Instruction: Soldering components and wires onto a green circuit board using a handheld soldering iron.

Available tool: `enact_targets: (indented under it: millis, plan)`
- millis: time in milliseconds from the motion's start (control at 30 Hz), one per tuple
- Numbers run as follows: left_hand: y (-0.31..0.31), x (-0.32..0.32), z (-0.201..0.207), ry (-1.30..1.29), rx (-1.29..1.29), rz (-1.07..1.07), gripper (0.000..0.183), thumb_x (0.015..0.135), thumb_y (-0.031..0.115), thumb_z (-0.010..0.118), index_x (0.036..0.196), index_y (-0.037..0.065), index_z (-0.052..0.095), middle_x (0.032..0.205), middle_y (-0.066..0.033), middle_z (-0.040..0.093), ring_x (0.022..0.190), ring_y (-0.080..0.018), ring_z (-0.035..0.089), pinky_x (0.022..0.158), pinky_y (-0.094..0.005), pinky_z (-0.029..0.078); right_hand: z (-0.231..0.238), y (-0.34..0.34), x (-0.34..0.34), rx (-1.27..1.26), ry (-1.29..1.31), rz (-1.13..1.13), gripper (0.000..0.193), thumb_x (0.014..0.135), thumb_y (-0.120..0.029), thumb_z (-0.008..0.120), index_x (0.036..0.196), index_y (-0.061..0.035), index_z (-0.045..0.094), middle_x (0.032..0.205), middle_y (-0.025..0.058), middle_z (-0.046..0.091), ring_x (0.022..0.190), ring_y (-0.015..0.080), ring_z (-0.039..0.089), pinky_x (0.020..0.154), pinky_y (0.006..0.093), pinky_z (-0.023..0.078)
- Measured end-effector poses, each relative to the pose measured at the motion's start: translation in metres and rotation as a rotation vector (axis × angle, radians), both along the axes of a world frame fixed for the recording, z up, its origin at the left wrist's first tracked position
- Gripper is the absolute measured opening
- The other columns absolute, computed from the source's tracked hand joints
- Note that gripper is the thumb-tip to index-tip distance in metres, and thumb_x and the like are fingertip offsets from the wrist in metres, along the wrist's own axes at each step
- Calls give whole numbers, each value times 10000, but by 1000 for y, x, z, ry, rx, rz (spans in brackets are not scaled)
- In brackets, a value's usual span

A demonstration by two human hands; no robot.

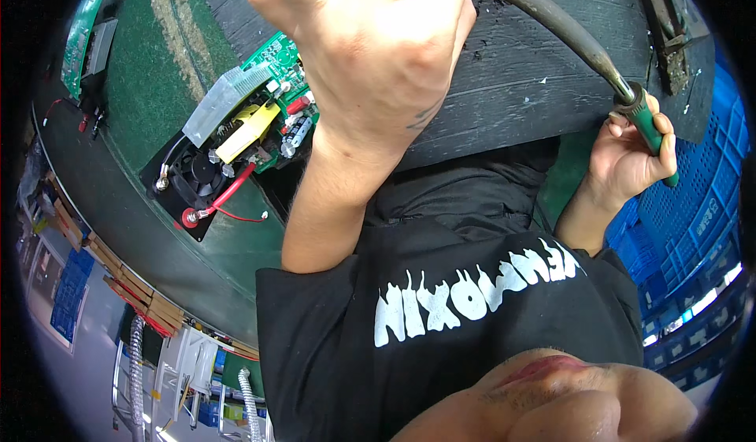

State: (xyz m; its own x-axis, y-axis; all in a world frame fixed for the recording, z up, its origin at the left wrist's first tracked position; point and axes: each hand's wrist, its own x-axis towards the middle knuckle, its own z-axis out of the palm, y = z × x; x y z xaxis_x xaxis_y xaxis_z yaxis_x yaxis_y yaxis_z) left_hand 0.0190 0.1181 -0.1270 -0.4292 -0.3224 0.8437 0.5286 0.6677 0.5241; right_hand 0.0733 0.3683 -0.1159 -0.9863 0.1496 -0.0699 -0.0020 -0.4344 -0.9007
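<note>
A soldering iron with a green handle [650,131] and a long dark metal barrel rests in my right hand [630,154]. The fingers are wrapped round the handle, and the barrel slants up to the left; its tip lies beyond the top edge. My left hand [378,44] is closed above the dark board at top centre. Its fingertips are cut off by the upper edge, so what they pinch is hidden. Just left of that wrist lies a green circuit board [279,57] with a grey heatsink, a yellow transformer [248,132], a black fan [197,176] and a red cable [235,187].
Under both hands is a black wooden board [512,99] with scattered bits. A dark narrow metal holder [665,36] stands at its right end. Blue plastic crates [701,213] are at the right. Another green board [83,40] lies far left on the green mat [146,64].
</note>
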Motion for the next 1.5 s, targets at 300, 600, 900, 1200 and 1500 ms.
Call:
enact_targets:
  millis: [300, 600, 900, 1200, 1500]
  plan:
    - [-1, 0, 0, -19, -32, 36, 137, 580, 80, 707, 690, 59, 628, 979, -23, 632, 892, -216, 420, 797, -315, 279, 1, -1, 1, -11, 1, 15, 272, 811, -320, 505, 887, -94, 636, 1019, 149, 565, 794, 224, 571, 549, 249, 454]
    - [-5, -1, -3, 8, -36, 48, 129, 588, 85, 707, 687, 65, 627, 978, -16, 631, 893, -210, 420, 802, -312, 277, -2, 2, 1, -40, -30, -36, 257, 806, -314, 513, 880, -101, 635, 1004, 146, 577, 834, 223, 586, 550, 242, 460]
    - [-6, 10, 11, -49, -69, 54, 127, 587, 80, 709, 682, 70, 626, 967, -9, 633, 892, -207, 425, 806, -307, 276, -10, 19, -3, -186, -41, 26, 266, 804, -309, 511, 887, -92, 639, 1029, 141, 588, 843, 224, 596, 551, 247, 462]
    - [-3, 4, 1, -18, -9, 13, 169, 551, 65, 712, 698, 74, 631, 959, -13, 630, 907, -221, 438, 808, -320, 290, -11, 17, -3, -195, -40, 47, 289, 818, -312, 494, 909, -86, 649, 1036, 142, 610, 854, 228, 603, 560, 254, 459]
    - [-5, 2, 1, -17, -26, -2, 190, 555, 63, 707, 729, 73, 631, 973, -13, 624, 910, -219, 436, 809, -317, 288, -12, 17, -3, -159, -33, 8, 297, 814, -320, 494, 906, -86, 652, 1026, 143, 611, 832, 229, 601, 548, 251, 450]
